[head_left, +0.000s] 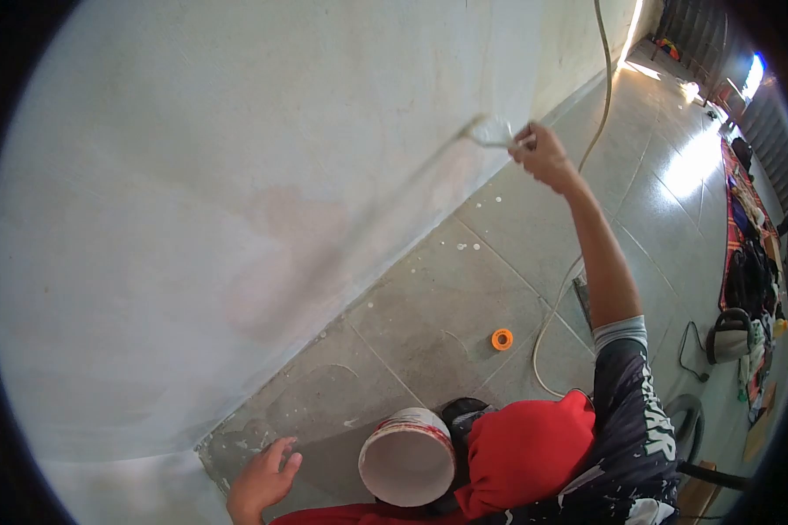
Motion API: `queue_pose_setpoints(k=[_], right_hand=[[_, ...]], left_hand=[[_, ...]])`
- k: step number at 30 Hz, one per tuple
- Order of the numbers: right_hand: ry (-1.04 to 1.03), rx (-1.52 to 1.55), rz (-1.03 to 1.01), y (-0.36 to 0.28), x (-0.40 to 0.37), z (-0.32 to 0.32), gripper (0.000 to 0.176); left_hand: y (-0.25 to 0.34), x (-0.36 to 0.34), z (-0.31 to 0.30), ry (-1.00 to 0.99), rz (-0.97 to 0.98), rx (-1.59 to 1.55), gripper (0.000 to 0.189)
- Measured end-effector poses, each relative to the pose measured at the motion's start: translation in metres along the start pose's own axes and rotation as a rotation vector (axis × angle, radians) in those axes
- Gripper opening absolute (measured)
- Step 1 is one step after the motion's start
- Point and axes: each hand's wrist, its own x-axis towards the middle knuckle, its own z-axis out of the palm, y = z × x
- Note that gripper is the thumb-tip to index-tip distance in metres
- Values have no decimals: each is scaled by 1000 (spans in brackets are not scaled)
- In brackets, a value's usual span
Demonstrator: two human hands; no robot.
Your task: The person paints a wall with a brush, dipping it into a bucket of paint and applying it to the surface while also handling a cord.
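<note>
My right hand (545, 157) is closed around the handle of a paintbrush (492, 132), its bristles at the lower part of the white wall (193, 114). Damp-looking pinkish patches (298, 214) mark the wall to the left of the brush. Near the floor at lower left, my left hand (270, 477) is held with its fingers apart and nothing in it. To its right stands a white bucket (407, 468) with red smears at the rim, close by my red-clothed leg (530, 446).
On the grey tile floor (411, 341) lie an orange tape roll (501, 339), white drips and a pale hose (606, 96). Farther right are a kettle (729, 337) with its cord, a plaid cloth (737, 188) and assorted clutter.
</note>
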Motion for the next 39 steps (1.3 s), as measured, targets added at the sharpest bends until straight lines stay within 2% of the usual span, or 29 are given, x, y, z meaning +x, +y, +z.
queue_pose_setpoints(k=[1,2,4,5,7,9,10,11,13,15,18,20,23,25,27,29,31,32,33,34,36,37,39], right_hand=[[39,12,-114,-22,-4,-9,25],[39,12,-112,-40,-9,-18,25],[62,282,-136,-65,-16,-31,20],[59,279,-140,-64,-15,-28,20],[87,740,-261,-54,-14,-15,18],[110,408,-150,-35,-11,20,15],[98,387,-99,-19,-16,42,14],[212,113,-302,30,-1,67,16],[184,58,-255,44,-14,68,18],[-48,-148,-13,64,-21,65,14],[-38,-115,43,47,-10,51,14],[31,-11,-135,-5,-6,28,17],[50,71,-188,-62,-15,-7,17],[95,351,-112,-83,-27,-15,17],[142,395,-188,-60,-23,9,14],[272,383,-306,-9,-16,50,12],[206,131,-285,55,-13,94,17],[123,103,-175,69,-19,101,18],[40,75,-67,73,-26,103,18],[38,73,-70,75,-28,100,18],[-62,-38,81,76,-33,91,18],[-60,-36,76,58,-30,85,18],[-53,-147,-111,16,-21,62,19]], left_hand=[[1,0,-1,-2,-6,4,46],[0,0,0,-3,-6,5,46],[-5,2,2,8,27,15,47],[-7,3,3,9,28,9,47],[-10,4,4,20,60,1,47],[-3,0,2,23,47,7,47],[-1,-2,0,32,34,20,47],[0,-3,-2,30,33,16,47],[0,-5,-2,31,50,-6,46],[-3,-6,3,37,53,-3,46],[-5,-8,2,47,48,3,45],[-6,-8,4,42,46,6,45],[-13,-7,8,38,40,22,46],[-15,-4,8,49,76,7,46],[-11,-4,4,35,56,8,47],[-8,-3,3,21,43,4,47],[-10,-2,6,32,69,2,47],[-10,-3,5,30,68,-2,47],[-11,-3,5,20,62,-9,46],[-11,-3,5,12,56,-18,46],[-12,-6,6,-7,21,-32,47],[-12,-6,4,-25,-13,-44,49],[-16,-6,6,-2,8,-26,47]])
